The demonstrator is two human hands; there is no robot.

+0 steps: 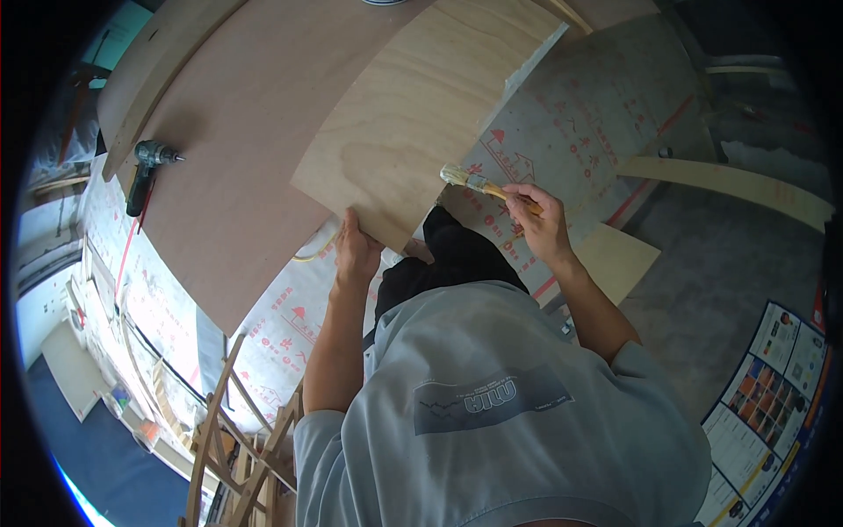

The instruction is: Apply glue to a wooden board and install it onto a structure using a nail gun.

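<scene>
Currently in place: plywood panel (378,132) on brown board (255,114), brush (487,185) at panel's right edge

Surroundings: cordless drill (145,176), dark green and black, at the left on the brown board, bit pointing towards the panel; slim red item (146,204) beside its handle. Curved timber strip (189,57) along the board's far left. Rim of a round object (383,2), cut off at the top. Curved pale strip (729,180) and pale offcut (615,263) to the right. Slatted wooden frame (237,439) at lower left, near the left elbow.

Hands: right hand (537,220), fingers closed round the wooden brush handle, bristles laden with whitish paste; contact with the panel cannot be told. Left hand (356,250), thumb on the panel's near end, other fingers partly hidden; whether they pinch it cannot be told.

Edges and room: panel's near end projects past the board towards the person; whitish paste (531,63) along its far right edge. Broad stretch of brown board between drill and panel; person's dark-clothed legs (457,246) just under the near end.

Surface and room: white sheeting (544,149) with red print, beneath and beside the board; grey floor (702,290) to the right; printed poster (768,404) at lower right.
</scene>
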